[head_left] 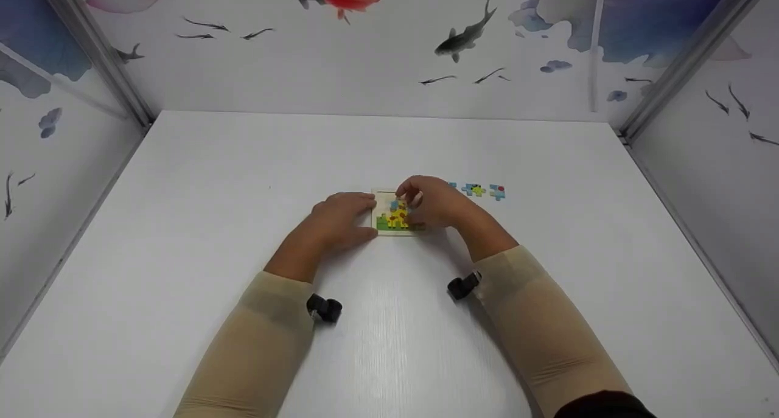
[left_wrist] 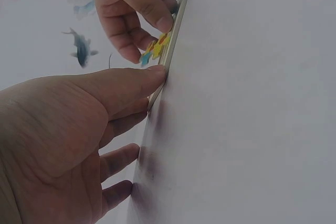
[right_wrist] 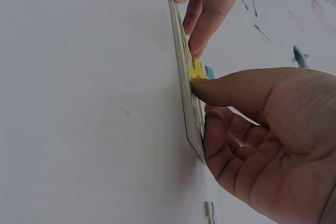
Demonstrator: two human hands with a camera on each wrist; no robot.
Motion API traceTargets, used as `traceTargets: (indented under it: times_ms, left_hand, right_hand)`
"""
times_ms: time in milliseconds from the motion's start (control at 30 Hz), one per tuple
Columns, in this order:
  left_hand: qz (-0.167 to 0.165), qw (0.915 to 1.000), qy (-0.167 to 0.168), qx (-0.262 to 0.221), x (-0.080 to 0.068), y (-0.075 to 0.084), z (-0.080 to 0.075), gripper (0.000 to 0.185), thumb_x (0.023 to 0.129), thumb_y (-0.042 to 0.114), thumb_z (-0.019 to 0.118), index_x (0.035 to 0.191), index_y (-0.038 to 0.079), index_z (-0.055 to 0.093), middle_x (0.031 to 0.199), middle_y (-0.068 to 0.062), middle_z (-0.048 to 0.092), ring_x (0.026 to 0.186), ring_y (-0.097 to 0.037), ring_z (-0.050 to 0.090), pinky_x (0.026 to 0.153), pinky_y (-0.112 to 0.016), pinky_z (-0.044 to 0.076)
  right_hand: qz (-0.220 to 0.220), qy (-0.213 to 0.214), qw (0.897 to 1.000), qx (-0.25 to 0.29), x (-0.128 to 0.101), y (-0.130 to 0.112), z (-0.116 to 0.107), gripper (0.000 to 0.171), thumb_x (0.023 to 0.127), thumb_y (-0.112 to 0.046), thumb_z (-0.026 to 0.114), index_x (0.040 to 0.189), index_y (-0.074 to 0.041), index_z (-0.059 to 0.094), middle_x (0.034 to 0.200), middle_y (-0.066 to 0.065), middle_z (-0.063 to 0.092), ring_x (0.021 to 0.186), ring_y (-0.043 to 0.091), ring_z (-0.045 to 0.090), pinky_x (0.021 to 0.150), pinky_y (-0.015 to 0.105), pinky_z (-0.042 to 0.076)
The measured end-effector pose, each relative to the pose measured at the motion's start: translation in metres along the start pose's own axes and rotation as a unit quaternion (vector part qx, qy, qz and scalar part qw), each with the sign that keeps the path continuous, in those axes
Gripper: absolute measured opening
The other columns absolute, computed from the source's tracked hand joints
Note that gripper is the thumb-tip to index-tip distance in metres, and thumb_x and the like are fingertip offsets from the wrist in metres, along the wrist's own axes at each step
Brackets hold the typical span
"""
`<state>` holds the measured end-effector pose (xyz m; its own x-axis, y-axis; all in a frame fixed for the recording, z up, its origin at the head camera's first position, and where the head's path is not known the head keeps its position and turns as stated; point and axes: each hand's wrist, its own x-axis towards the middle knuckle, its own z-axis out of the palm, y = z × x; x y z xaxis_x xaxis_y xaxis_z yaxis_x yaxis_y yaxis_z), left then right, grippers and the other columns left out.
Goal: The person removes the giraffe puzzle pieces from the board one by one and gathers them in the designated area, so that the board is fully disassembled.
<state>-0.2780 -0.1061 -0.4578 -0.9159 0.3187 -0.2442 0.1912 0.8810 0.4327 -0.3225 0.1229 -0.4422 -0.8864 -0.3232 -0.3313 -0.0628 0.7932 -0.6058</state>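
A small wooden puzzle board lies flat on the white table, with yellow, green and blue pieces set in it. My left hand rests flat on the table, its thumb against the board's left edge. My right hand hovers over the board's right side with its fingers curled. Its thumb and a fingertip pinch a yellow and blue piece at the board's face. Part of the board is hidden under the right hand.
A few loose blue and yellow pieces lie on the table just right of the right hand. Walls printed with fish close in the table at the back and on both sides.
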Motion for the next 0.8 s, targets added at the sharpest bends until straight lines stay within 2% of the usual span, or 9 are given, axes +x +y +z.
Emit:
traceTargets:
  times_ms: [233, 367, 600, 800]
  left_hand:
    - [-0.001, 1.0, 0.003, -0.001, -0.002, 0.001, -0.001, 0.07, 0.102, 0.044, 0.069, 0.165, 0.025, 0.044, 0.174, 0.002, 0.039, 0.166, -0.027, 0.028, 0.134, -0.06, 0.024]
    - [0.003, 1.0, 0.007, -0.006, -0.003, 0.001, -0.002, 0.07, 0.102, 0.043, 0.069, 0.165, 0.025, 0.044, 0.174, 0.003, 0.039, 0.166, -0.027, 0.029, 0.134, -0.059, 0.025]
    - [0.003, 0.9999, 0.011, -0.003, -0.004, 0.001, -0.001, 0.07, 0.102, 0.042, 0.069, 0.165, 0.025, 0.044, 0.174, 0.004, 0.04, 0.166, -0.027, 0.029, 0.134, -0.058, 0.026]
    - [0.007, 0.9999, 0.008, -0.004, -0.005, 0.002, -0.002, 0.069, 0.103, 0.04, 0.068, 0.165, 0.024, 0.044, 0.174, 0.003, 0.039, 0.166, -0.028, 0.028, 0.134, -0.058, 0.025]
  right_hand:
    - [0.007, 0.002, 1.0, -0.001, 0.002, 0.0, -0.001, 0.042, 0.096, -0.016, 0.08, 0.134, -0.024, 0.065, 0.126, 0.0, 0.065, 0.119, 0.024, 0.061, 0.105, 0.041, 0.058]
    - [-0.012, 0.006, 1.0, -0.005, 0.001, 0.004, -0.008, 0.042, 0.095, -0.022, 0.082, 0.133, -0.023, 0.065, 0.124, 0.0, 0.065, 0.117, 0.022, 0.062, 0.102, 0.042, 0.057]
    - [-0.049, 0.007, 0.999, 0.004, -0.01, 0.019, -0.034, 0.041, 0.093, -0.024, 0.084, 0.131, -0.024, 0.069, 0.125, 0.002, 0.065, 0.117, 0.024, 0.063, 0.093, 0.04, 0.058]
    - [-0.022, 0.021, 0.999, 0.012, -0.019, 0.039, -0.06, 0.042, 0.091, -0.023, 0.087, 0.13, -0.026, 0.071, 0.124, 0.003, 0.065, 0.116, 0.024, 0.061, 0.087, 0.035, 0.055]
